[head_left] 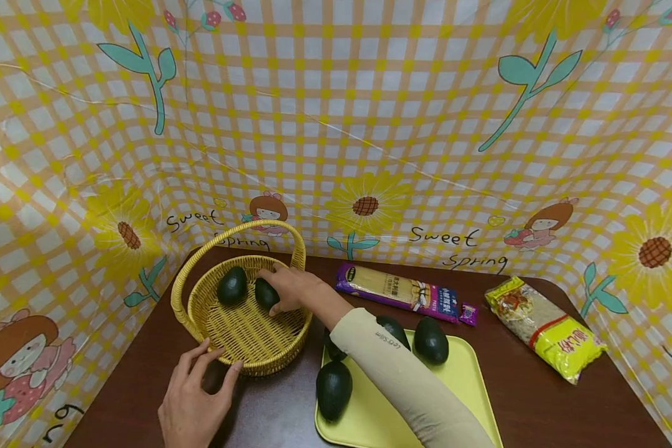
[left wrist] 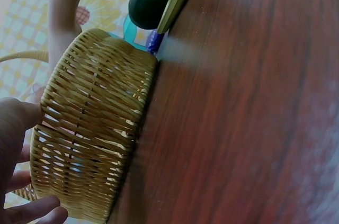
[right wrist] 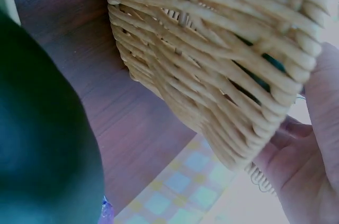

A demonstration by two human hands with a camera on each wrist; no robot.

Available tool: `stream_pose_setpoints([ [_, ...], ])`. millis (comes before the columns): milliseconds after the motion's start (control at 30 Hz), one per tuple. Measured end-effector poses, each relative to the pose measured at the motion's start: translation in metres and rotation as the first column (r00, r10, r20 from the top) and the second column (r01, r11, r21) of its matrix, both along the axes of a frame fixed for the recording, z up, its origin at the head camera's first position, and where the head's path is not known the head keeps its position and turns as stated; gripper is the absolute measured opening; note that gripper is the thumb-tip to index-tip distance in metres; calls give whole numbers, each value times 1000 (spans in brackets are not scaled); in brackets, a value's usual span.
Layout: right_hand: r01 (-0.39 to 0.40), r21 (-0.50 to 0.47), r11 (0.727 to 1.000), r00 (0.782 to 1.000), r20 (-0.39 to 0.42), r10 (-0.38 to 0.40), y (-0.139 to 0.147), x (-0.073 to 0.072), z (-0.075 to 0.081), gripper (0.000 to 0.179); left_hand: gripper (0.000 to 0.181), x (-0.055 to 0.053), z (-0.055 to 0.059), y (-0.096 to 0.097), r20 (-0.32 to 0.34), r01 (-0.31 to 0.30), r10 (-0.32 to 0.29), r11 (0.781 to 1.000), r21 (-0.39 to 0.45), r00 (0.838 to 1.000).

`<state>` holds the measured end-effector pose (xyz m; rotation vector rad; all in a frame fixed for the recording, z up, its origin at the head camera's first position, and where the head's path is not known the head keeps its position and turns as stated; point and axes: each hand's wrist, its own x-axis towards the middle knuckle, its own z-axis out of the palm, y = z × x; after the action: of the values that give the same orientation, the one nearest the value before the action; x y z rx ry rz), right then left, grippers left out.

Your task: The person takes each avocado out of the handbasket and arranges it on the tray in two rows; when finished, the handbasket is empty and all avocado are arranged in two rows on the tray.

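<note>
My right hand (head_left: 288, 287) reaches into a yellow wicker basket (head_left: 257, 367) and holds a dark green avocado (head_left: 265, 295) near its far right side. A second avocado (head_left: 232, 287) lies to the left in the basket. At the basket's near rim is my left hand (head_left: 196, 392); its fingers reach over the rim while the thumb lies against it. In the left wrist view that hand (left wrist: 18, 144) appears beside the woven wall. The right wrist view shows the right hand (right wrist: 302, 166) across the rim, its held avocado mostly hidden behind the weave.
A yellow-green tray (head_left: 470, 373) right of the basket bears several avocados, partly behind the right sleeve (head_left: 403, 373). Behind it lie a purple pasta pack (head_left: 397, 289) and a small purple packet (head_left: 468, 313). A yellow bag (head_left: 546, 326) lies far right. The basket's handle (head_left: 224, 236) arches upright.
</note>
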<state>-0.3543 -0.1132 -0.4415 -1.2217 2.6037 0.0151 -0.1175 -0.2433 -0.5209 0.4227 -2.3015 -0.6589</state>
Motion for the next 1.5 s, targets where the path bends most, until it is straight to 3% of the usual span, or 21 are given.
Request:
stream_pose_setpoints([
  [667, -33, -141, 989, 999, 1, 33, 26, 16, 26, 91, 39, 1, 1, 1, 19, -4, 4, 1000, 1, 1000],
  [1500, -40, -229, 973, 999, -24, 35, 52, 41, 29, 91, 39, 3, 1, 3, 6, 3, -3, 1000, 19, 1000],
])
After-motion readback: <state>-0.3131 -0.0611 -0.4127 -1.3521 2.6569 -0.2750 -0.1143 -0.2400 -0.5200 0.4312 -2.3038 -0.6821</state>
